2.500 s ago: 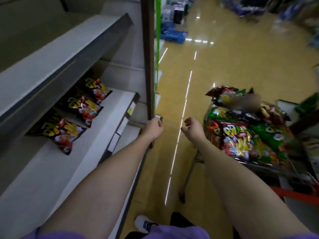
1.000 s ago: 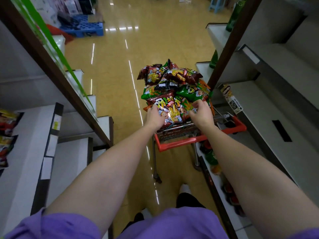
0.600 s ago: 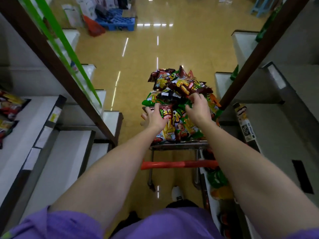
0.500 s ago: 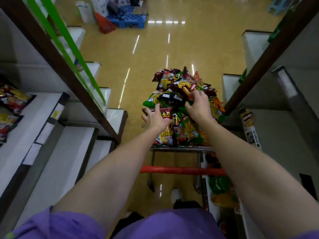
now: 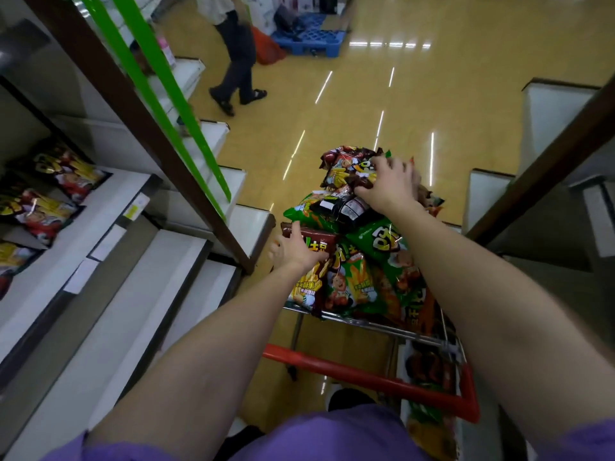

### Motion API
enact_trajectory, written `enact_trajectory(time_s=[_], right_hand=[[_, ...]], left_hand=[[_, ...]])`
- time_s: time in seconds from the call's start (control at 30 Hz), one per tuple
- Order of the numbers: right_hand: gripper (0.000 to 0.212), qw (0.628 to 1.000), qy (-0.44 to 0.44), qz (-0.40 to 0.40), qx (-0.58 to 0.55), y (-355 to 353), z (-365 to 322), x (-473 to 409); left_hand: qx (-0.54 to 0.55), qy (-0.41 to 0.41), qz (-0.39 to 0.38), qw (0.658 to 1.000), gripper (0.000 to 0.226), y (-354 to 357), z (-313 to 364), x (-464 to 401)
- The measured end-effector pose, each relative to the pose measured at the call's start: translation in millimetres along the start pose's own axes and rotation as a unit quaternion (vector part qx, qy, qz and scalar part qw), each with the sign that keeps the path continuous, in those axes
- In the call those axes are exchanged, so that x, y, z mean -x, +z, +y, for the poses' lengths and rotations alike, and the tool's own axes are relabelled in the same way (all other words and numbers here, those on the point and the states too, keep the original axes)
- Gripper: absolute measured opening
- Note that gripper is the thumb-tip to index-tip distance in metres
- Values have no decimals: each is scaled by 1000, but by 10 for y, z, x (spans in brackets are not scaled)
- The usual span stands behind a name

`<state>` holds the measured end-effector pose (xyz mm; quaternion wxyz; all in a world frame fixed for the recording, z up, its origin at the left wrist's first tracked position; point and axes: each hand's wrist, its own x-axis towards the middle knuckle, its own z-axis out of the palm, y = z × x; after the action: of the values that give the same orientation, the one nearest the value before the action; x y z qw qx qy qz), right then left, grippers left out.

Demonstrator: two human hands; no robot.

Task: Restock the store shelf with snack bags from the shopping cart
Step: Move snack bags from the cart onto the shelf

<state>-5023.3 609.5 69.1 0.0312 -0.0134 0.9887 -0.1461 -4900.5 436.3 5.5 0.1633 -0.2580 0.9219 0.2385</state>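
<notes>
I stand in an aisle on a glossy yellow floor [image 5: 449, 94] streaked with reflections of ceiling lights. Pale shelving with a brown upright [image 5: 139, 128] and green strips [image 5: 159, 94] flanks my left; a blue pallet [image 5: 309, 41] lies ahead, near a walking person [image 5: 236, 54].

snack bags [image 5: 362, 261], green, dark brown and orange, lie heaped above the rim of the shopping cart [image 5: 369, 377], a wire cart with a red handle, standing in the aisle; one brown bag [image 5: 346, 168] tops the pile. three dark red-and-yellow bags [image 5: 66, 171] lie flat in a row on the white store shelf [image 5: 109, 207] at the left.
</notes>
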Motion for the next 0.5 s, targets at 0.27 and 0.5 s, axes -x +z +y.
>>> enact_trajectory(time_s=[0.27, 0.5], right_hand=[[68, 992, 36, -120, -24, 426, 220, 28], [59, 996, -10, -62, 58, 424, 240, -54]], left_hand=[[-7, 4, 1, 1000, 98, 33, -24, -2], [-9, 4, 8, 1000, 97, 90, -15, -35]])
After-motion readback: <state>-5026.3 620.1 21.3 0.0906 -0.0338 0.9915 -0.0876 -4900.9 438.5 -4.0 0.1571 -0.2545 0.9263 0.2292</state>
